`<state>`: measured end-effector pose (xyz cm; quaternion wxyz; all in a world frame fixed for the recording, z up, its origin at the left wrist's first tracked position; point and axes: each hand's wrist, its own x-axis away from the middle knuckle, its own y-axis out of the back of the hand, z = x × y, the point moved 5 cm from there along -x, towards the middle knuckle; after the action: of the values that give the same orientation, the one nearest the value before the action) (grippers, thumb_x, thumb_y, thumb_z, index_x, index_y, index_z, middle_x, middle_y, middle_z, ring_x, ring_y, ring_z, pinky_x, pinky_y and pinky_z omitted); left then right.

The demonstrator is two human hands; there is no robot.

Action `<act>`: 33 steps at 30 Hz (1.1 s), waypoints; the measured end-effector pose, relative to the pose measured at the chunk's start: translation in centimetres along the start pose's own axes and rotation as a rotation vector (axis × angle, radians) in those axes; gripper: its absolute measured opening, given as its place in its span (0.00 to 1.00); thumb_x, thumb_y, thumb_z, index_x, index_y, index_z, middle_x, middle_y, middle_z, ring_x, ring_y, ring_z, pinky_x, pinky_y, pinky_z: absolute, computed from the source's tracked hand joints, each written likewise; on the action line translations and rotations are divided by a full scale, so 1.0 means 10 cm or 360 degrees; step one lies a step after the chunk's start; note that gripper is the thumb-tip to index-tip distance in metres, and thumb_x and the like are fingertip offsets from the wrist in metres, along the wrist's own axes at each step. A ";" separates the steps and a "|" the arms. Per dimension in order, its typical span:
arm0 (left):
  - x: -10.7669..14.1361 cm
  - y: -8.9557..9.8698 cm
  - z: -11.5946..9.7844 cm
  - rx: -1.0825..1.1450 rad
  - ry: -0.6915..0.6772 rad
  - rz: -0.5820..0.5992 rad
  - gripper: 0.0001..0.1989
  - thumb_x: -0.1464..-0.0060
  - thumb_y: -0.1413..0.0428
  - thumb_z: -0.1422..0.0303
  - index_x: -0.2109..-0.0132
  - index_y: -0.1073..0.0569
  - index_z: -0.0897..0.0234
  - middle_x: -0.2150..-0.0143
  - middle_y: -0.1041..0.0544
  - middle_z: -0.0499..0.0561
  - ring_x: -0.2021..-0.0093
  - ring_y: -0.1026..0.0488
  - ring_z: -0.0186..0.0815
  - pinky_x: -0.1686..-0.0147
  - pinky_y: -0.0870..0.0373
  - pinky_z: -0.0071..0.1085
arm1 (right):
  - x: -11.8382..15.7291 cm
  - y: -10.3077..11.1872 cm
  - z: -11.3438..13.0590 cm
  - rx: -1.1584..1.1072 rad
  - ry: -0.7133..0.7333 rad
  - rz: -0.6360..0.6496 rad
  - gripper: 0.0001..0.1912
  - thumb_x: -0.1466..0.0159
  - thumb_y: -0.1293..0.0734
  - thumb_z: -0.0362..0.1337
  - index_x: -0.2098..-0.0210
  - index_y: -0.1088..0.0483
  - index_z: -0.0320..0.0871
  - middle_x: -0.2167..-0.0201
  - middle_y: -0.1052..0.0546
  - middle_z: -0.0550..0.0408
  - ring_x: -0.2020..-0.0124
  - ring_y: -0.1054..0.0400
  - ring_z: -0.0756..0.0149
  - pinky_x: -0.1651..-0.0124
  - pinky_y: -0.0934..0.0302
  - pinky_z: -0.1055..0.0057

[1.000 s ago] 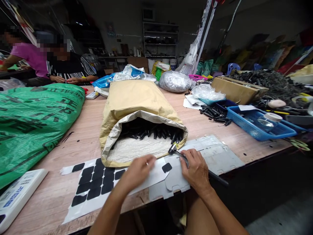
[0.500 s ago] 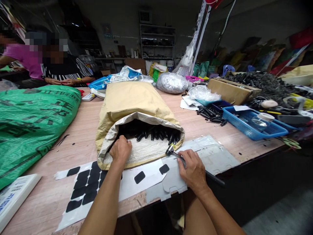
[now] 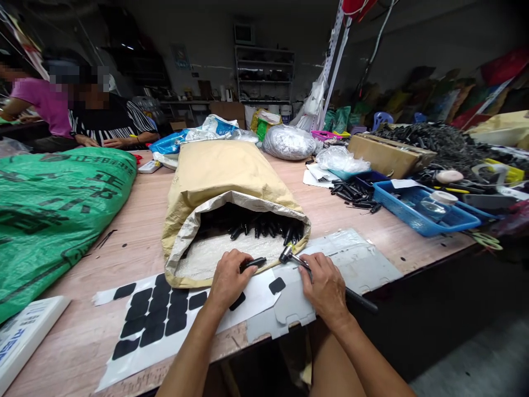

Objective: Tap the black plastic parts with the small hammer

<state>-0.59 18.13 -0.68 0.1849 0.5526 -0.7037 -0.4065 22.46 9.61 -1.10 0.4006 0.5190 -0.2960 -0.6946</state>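
My left hand (image 3: pixel 232 277) is closed on a short black tubular piece (image 3: pixel 253 264), held just in front of the mouth of a tan paper sack (image 3: pixel 223 165). Many similar black pieces (image 3: pixel 266 227) lie inside the sack on its pale woven lining. My right hand (image 3: pixel 324 284) grips a small hammer with a metal head (image 3: pixel 286 254) and a dark handle, over a grey sheet (image 3: pixel 351 256) on the table. Under my left hand lies a white backing sheet (image 3: pixel 260 298) with black rounded-square pads (image 3: pixel 155 306).
A green woven sack (image 3: pixel 61 209) fills the left side, near a white box (image 3: pixel 31 336). On the right are a blue tray (image 3: pixel 421 215) holding a jar, loose black pieces (image 3: pixel 351 191) and a cardboard box (image 3: pixel 386 154). Two people sit at the back left.
My left hand has come out of the sack's mouth and moved right and toward me, with a black tubular piece in its fingers. My right hand and the hammer have barely moved.
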 end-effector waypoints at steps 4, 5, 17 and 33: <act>0.01 -0.03 0.06 0.0046 -0.0054 -0.0050 0.08 0.43 0.39 0.64 0.58 0.21 0.59 0.61 0.23 0.51 0.56 0.30 0.44 0.54 0.35 0.40 | -0.04 0.00 -0.02 -0.0002 0.0014 0.0026 0.10 0.31 0.38 0.33 0.53 0.27 0.46 0.61 0.26 0.51 0.59 0.33 0.58 0.56 0.41 0.63; 0.01 -0.03 0.06 0.0058 -0.0049 -0.0041 0.07 0.44 0.39 0.64 0.58 0.21 0.59 0.61 0.23 0.50 0.56 0.30 0.44 0.54 0.35 0.40 | -0.06 0.01 -0.02 -0.0036 0.0021 0.0034 0.10 0.31 0.38 0.32 0.54 0.27 0.46 0.61 0.26 0.51 0.59 0.33 0.58 0.56 0.41 0.63; -0.02 -0.02 0.05 0.0181 0.0145 0.0011 0.07 0.52 0.36 0.70 0.63 0.21 0.57 0.62 0.21 0.46 0.56 0.30 0.41 0.55 0.36 0.37 | -0.19 0.05 0.54 -0.0819 0.0178 0.0063 0.13 0.29 0.41 0.34 0.50 0.27 0.44 0.60 0.24 0.51 0.57 0.29 0.62 0.53 0.34 0.66; -0.02 -0.03 0.05 0.0199 0.0153 -0.0018 0.05 0.53 0.35 0.70 0.65 0.20 0.56 0.64 0.21 0.47 0.57 0.30 0.42 0.55 0.36 0.38 | -0.14 0.05 0.63 -0.0669 0.0246 -0.0028 0.20 0.29 0.43 0.32 0.43 0.27 0.49 0.63 0.26 0.50 0.61 0.29 0.64 0.55 0.32 0.69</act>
<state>-0.70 18.46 -1.13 0.1815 0.5858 -0.7149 -0.3358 16.75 10.52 1.78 0.5153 0.4785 -0.1086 -0.7026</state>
